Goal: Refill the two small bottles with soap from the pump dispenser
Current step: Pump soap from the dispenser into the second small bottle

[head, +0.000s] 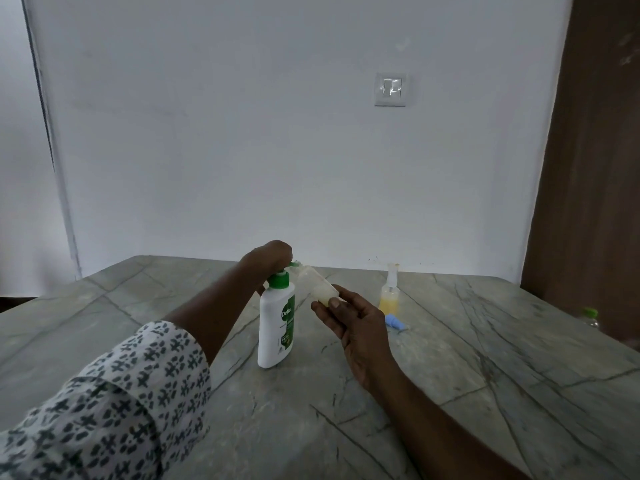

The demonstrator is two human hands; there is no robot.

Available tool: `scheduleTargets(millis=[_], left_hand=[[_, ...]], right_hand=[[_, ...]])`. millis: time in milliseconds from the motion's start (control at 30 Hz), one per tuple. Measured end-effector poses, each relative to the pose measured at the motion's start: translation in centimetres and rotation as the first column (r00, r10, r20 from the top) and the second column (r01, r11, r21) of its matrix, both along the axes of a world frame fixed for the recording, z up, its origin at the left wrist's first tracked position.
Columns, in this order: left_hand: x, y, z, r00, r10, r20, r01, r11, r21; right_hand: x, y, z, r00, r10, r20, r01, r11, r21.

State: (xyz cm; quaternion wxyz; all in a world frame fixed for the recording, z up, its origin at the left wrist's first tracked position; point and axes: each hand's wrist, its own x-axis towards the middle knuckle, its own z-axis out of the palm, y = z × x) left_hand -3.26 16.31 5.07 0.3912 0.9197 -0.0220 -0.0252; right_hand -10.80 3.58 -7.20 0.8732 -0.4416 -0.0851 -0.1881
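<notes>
- Left hand is sitting on top of the pump dispenser, which is standing upright on the tabletop. The fingers are curling down over the pump head, but the tips are hidden behind the hand.
- Right hand is holding the small bottle off the tabletop. It's pinching the base between thumb and fingers and tilting the open mouth up against the green nozzle.
- That bottle is looking like thin translucent plastic, so I'm guessing very light and a bit squashy. A little pale soap is pooling at the low end.
- Gripping it low like that is making sense to me: it's keeping the fingers away from the mouth, where soap would be making everything slippery.
- The dispenser is looking stiff and fairly heavy, though tall for its footprint. Pressing straight down on the head seems the way to stop it tipping.
- The second small bottle, with a spray top and yellowish liquid in its lower part, is standing further back, well apart from both hands.
- A blue cap is lying just in front of it.
- Biggest worry for me is the mouth drifting off the nozzle and soap dripping down the side.
</notes>
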Motion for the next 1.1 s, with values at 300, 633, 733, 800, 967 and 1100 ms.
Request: scheduleTargets(millis=[300, 633, 733, 800, 967, 1100], left_hand=[[0.3, 0.4, 1.0, 0.998, -0.052, -0.026, 0.051, 0.997, -0.051], [0.3, -0.1, 0.2, 1.0, -0.012, -0.013, 0.012, 0.999, 0.045], [-0.1, -0.2, 0.2, 1.0, 0.003, -0.026, -0.001, 0.997, 0.075], [0.1, -0.1, 0.0, 1.0, -0.002, -0.029, 0.003, 0.999, 0.044], [0.8, 0.3, 0.5, 0.998, -0.044, -0.039, 0.043, 0.999, -0.03], [0.8, 0.5, 1.0, 0.996, -0.084, -0.018, 0.084, 0.996, -0.028]], right_hand=[[0.1, -0.1, 0.5, 1.0, -0.009, -0.003, 0.009, 1.0, -0.01], [-0.1, -0.1, 0.2, 0.999, -0.042, -0.014, 0.041, 0.998, -0.049], [-0.2, -0.1, 0.1, 0.999, -0.037, -0.016, 0.036, 0.999, -0.031], [-0.2, 0.0, 0.1, 0.999, -0.031, -0.018, 0.031, 0.999, -0.021], [0.0, 0.0, 0.3, 1.0, -0.028, -0.005, 0.028, 0.999, -0.016], [0.1, 0.1, 0.5, 1.0, -0.018, -0.006, 0.018, 1.0, 0.004]])
